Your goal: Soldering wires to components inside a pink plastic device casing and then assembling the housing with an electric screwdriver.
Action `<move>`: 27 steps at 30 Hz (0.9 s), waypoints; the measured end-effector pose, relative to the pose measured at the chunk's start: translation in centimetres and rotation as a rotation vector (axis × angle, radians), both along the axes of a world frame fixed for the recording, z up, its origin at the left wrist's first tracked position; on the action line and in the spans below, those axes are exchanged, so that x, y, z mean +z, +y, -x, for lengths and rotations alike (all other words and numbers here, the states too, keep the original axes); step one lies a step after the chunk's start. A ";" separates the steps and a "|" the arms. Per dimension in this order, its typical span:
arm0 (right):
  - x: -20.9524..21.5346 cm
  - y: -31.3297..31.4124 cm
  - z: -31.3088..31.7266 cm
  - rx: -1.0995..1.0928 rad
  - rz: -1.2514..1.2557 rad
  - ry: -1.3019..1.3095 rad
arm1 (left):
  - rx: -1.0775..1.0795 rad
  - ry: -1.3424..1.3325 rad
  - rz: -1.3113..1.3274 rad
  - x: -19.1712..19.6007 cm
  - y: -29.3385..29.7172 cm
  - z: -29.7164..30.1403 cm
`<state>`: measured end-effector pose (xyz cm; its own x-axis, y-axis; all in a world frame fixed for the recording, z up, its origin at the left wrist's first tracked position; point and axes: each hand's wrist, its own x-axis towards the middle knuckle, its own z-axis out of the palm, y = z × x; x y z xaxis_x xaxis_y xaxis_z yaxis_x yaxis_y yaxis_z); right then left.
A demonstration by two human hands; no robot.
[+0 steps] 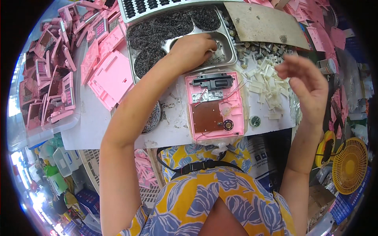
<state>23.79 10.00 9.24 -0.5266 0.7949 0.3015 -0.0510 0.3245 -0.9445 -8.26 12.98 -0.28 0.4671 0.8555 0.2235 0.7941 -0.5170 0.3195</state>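
Note:
My left hand (193, 50) reaches into the right compartment of a metal tray (232, 59), its fingers curled down among small dark pieces. What the fingertips hold, if anything, is hidden. Black coil-like parts (157, 33) fill the tray's other compartments. In front of me lies a pink plastic housing (232, 128), open side up, with a black mechanism (212, 82), a brown board (206, 117), thin wires and a small round speaker (228, 125). Raised at the right, my right hand (305, 84) is slightly blurred, thumb and fingers apart, near a pile of white plastic parts (265, 82).
Pink assembled units (51, 74) heap in a clear bin at the left, beside loose pink panels (112, 78). A round dish of small bits (152, 118) sits partly under my left forearm. A cardboard sheet (264, 23) covers grey parts. A yellow fan (349, 165) stands at the right.

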 end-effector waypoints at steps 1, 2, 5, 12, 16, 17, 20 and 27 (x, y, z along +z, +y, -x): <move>-1.0 -0.8 -1.4 -0.095 0.061 -0.086 | -0.039 0.058 0.021 -0.3 1.0 -0.2; -1.9 -1.5 -2.9 -0.141 0.081 -0.159 | -0.090 0.108 0.039 -0.5 2.0 -0.8; -5.1 -2.8 -4.8 -0.219 0.049 -0.429 | -0.136 0.200 0.062 -0.3 2.3 -0.9; -7.7 -3.2 0.2 -0.218 -0.569 -0.901 | 0.245 0.007 -0.080 1.5 -1.4 0.6; -9.1 -1.5 1.6 -0.208 -0.694 -0.998 | 0.309 -0.170 -0.007 2.3 -3.9 1.6; -9.3 -0.9 1.7 -0.192 -0.693 -0.995 | 0.362 -0.275 0.136 3.0 -4.8 1.8; -9.2 0.2 1.4 -0.160 -0.693 -0.970 | 0.462 -0.830 0.314 4.3 -7.7 1.8; -6.0 -2.1 1.4 -0.258 -0.211 -0.644 | 0.296 -1.352 0.830 5.0 -14.9 -1.7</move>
